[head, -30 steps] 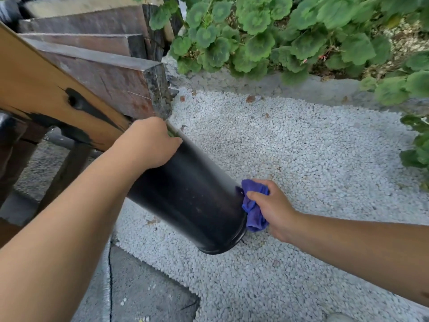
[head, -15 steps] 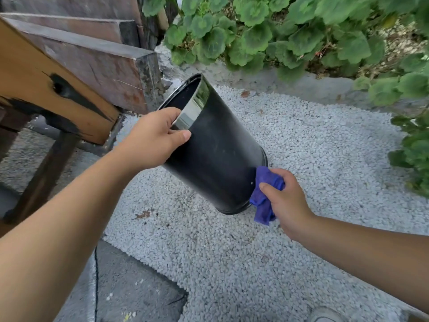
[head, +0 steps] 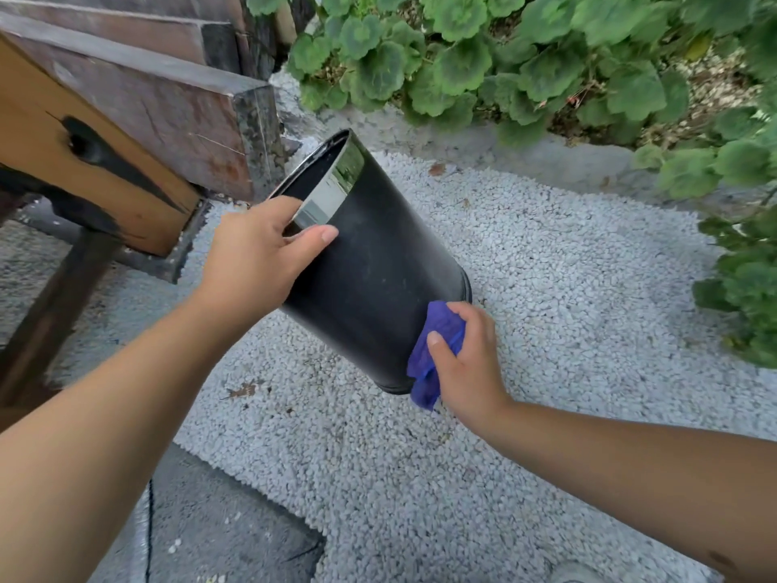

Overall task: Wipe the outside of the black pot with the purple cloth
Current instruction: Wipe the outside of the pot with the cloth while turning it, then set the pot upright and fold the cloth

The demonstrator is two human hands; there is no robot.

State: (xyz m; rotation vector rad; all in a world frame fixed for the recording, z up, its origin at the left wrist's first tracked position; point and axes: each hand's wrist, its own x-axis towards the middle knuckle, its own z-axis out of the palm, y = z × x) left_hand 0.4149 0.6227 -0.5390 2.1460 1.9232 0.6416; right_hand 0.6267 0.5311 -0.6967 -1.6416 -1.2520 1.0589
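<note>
Both hands work the tilted black pot (head: pixel 370 267): left hand (head: pixel 256 263) clamps its rim, long axis slanting down toward the right hand (head: pixel 466 359), whose curled fingers press the bunched purple cloth (head: pixel 437 342) against its base wall.

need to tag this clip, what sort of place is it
Most likely a garden or yard outdoors: white gravel covers the ground, leafy green plants grow behind a low kerb, and stone steps rise at upper left.
</note>
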